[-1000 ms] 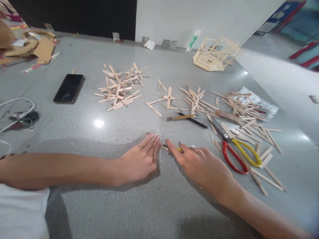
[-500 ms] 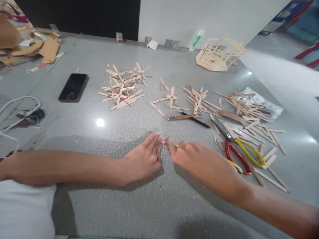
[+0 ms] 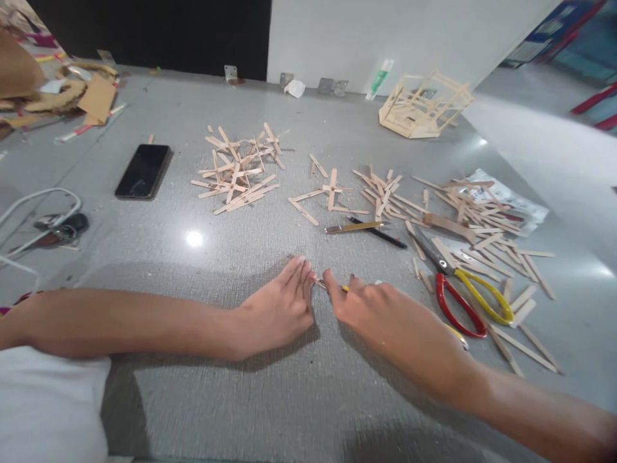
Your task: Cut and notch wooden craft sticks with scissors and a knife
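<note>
My left hand (image 3: 282,305) is closed near the table's middle, its fingers pressed together around a small wooden stick, mostly hidden, with only a tip showing. Facing it, my right hand (image 3: 371,308) grips a slim yellow-handled tool (image 3: 345,289). The tool's front end points at my left fingertips; most of its body is covered by my palm, and its rear end shows beside my wrist. Just beyond my hands lie a gold-coloured pen-like tool (image 3: 354,227) and a black pen (image 3: 380,234), crossing each other. Scissors (image 3: 444,265) with red and yellow handles lie right of my right hand.
Piles of craft sticks (image 3: 236,170) spread across the back and right of the grey table (image 3: 231,411). A stick-built frame (image 3: 409,125) stands at the back right. A phone (image 3: 143,170), a white cable (image 3: 38,193) and cardboard scraps (image 3: 98,98) are on the left.
My right hand has shifted slightly down, and the rear end of the yellow-handled tool sits lower beside my wrist. My left hand stays almost in place.
</note>
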Demonstrator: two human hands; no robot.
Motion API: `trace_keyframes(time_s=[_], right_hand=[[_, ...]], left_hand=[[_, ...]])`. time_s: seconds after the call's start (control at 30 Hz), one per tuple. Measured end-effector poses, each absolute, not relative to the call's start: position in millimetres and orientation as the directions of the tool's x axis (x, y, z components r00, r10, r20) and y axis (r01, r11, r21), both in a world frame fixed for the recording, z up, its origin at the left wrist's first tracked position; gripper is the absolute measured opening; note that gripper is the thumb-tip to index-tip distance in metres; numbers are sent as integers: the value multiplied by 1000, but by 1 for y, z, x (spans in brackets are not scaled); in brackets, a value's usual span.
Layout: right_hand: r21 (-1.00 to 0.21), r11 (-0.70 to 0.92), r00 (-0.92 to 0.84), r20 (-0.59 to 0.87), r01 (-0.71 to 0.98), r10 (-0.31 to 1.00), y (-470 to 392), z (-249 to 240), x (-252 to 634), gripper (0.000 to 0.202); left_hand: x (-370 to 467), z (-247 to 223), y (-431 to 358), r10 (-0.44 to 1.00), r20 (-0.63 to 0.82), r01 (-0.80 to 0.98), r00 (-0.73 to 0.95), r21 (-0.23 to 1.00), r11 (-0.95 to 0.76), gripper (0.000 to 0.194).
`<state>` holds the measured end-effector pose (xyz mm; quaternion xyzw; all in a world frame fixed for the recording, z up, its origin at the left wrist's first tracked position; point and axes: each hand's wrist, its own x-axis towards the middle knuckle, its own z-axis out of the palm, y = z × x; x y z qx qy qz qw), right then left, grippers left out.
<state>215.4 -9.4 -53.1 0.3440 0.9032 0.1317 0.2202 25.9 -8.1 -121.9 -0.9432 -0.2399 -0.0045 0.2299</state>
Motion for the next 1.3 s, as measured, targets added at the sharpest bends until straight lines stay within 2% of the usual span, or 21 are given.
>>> trace_keyframes(time_s=[0.13,0.33,0.6,0.87,1.03,1.17,1.3], right_hand=[[377,700,-646,-281,606,710,-10,-58,224,48],[340,671,-616,-269,659,741,-7,-66,235,53],[375,613,-613,-137,695,778,-6,-77,249,56],[289,639,-595,-233,713,769,-2,-82,246,55],[316,650,-581,-291,691,760,-1,-79,240,56],[367,660,-584,-308,655,751,-5,-69,228,61],[382,687,-611,-315,618,726,-5,-54,215,54]], left_hand=[[27,-120,-9,449,83,437,890,-438,-786,47],[21,-123,-6,436,151,458,887,-404,-792,51],[19,-121,-3,415,158,443,896,-381,-811,51],[19,-124,-2,435,158,462,887,-344,-818,53],[19,-125,-3,432,172,464,886,-322,-825,53],[19,-125,-2,421,185,460,888,-351,-816,52],[19,-123,-2,398,180,436,900,-389,-812,51]])
